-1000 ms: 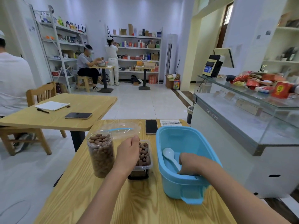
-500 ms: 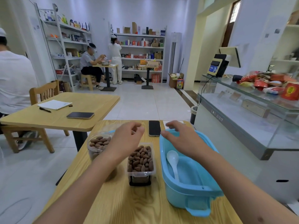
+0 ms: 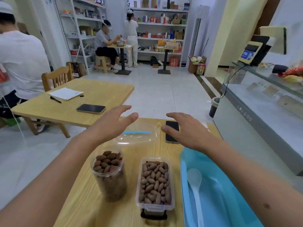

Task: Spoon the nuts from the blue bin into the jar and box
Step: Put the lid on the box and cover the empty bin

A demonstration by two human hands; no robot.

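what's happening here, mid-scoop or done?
Looks done, or nearly. The jar and the box are both full of nuts and stand uncovered on the table. The blue bin shows no nuts, only the white spoon lying inside. Neither hand holds anything: the left hand and right hand reach forward, fingers spread, over a clear lid and a phone at the far end of the table, possibly going for the lid.
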